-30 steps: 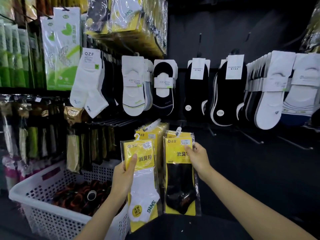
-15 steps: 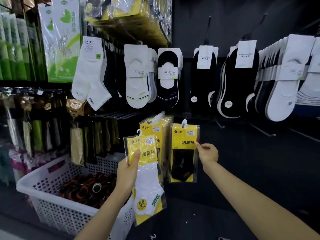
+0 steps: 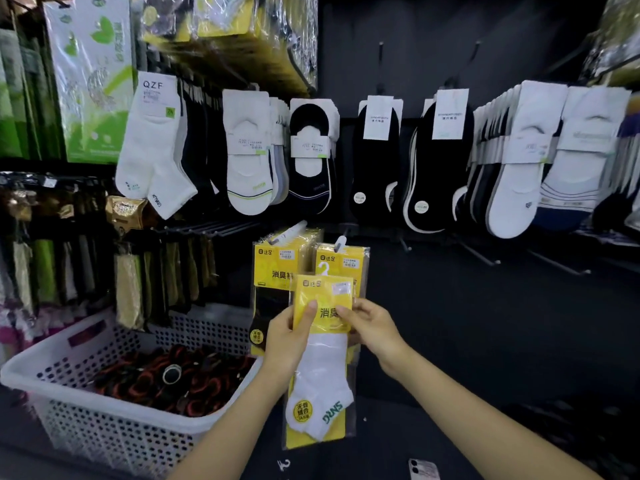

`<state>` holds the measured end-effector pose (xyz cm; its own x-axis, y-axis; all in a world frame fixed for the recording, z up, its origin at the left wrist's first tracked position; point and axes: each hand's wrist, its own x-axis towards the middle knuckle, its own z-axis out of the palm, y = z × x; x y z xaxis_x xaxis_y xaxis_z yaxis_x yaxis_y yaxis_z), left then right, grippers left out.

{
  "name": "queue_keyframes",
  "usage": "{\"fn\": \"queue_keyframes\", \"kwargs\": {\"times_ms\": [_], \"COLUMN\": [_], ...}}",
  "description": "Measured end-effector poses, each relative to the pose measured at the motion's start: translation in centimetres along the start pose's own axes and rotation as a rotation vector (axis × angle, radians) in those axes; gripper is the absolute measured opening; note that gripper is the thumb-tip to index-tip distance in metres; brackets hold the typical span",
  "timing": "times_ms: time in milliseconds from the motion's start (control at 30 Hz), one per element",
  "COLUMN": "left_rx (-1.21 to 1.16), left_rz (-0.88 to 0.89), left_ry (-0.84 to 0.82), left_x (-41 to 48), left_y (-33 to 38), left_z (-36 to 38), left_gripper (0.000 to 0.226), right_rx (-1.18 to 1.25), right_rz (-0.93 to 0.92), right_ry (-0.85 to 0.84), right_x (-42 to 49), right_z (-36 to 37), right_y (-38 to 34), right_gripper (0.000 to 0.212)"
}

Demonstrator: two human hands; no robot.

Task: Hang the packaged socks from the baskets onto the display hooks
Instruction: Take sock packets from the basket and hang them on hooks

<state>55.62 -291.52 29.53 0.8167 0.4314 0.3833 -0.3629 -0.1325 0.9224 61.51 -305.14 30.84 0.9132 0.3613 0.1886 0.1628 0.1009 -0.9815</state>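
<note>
The black display wall (image 3: 450, 323) filled most of my view. Across its upper part hung a row of carded socks (image 3: 374, 157), white ones and black ones side by side on their hooks. Down at the left sat a white perforated basket (image 3: 104, 407) holding dark bundles with orange and red trim.

In the middle of the wall, below the carded row, two lots of yellow packs hung next to each other. The left stack (image 3: 273, 268) showed black socks. The right pack (image 3: 346, 261) hung from a display hook with a white tip (image 3: 341, 242).

The packet of white socks (image 3: 322, 375) was not on any hook. It was held upright in front of those two lots, covering the lower part of the right pack. Both hands had it by its yellow header card. The left hand (image 3: 287, 341) gripped the card's left edge, with the thumb lying across the front. The right hand (image 3: 374, 327) pinched the card's right edge between thumb and fingers.

The packet's own small white hanger (image 3: 323, 270) stood above the card, below the white-tipped display hook and clear of it. At the bottom edge I could see the corner of a phone (image 3: 423, 470), and left of it a loose white hanger (image 3: 284, 464) lay on the dark surface.
</note>
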Motion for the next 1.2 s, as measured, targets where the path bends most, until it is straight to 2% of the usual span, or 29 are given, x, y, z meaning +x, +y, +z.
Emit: {"fn": "queue_keyframes", "kwargs": {"times_ms": [133, 267, 400, 533, 667, 800, 867, 933, 1067, 1200], "left_rx": [-0.027, -0.067, -0.073, -0.085, -0.058, 0.023, 0.045, 0.086, 0.202, 0.349], "left_rz": [-0.074, -0.118, -0.122, -0.156, -0.201, -0.233, -0.243, -0.241, -0.245, -0.385], "left_ry": [0.008, -0.002, 0.012, 0.049, 0.04, 0.026, 0.01, -0.029, -0.132, -0.252], "left_x": [0.1, 0.5, 1.3, 2.3, 3.2, 3.5, 3.3, 2.6, -0.8, -7.6], "left_y": [-0.4, -0.6, -0.8, -1.7, -3.0, -4.5, -5.5, -6.7, -10.6, -16.7], "left_z": [0.4, 0.4, 0.4, 0.2, 0.5, 1.1, 0.9, 0.5, -0.9, -2.4], "left_gripper": [0.015, 0.02, 0.022, 0.021, 0.032, 0.041, 0.041, 0.041, 0.032, 0.042], "right_rx": [0.022, 0.025, -0.037, -0.07, -0.038, 0.019, 0.003, -0.046, -0.17, -0.274], "right_rz": [-0.06, -0.127, -0.117, -0.058, 0.065, 0.131, 0.159, 0.192, 0.205, 0.345], "right_ry": [0.118, 0.219, 0.261, 0.309, 0.466, 0.537, 0.531, 0.494, 0.352, 0.204], "right_x": [-0.1, 0.8, 2.6, 4.7, 6.5, 6.9, 6.2, 4.9, 0.4, -6.4], "right_z": [-1.3, -1.9, -1.5, -0.5, -0.1, -0.2, -0.8, -1.7, -3.7, -5.8], "right_y": [-0.1, -0.9, -1.4, -0.9, 0.4, 1.4, 2.4, 3.6, 7.5, 14.9], "right_gripper": [0.006, 0.008, 0.009, 0.013, 0.025, 0.021, 0.019, 0.027, 0.036, 0.03]}}
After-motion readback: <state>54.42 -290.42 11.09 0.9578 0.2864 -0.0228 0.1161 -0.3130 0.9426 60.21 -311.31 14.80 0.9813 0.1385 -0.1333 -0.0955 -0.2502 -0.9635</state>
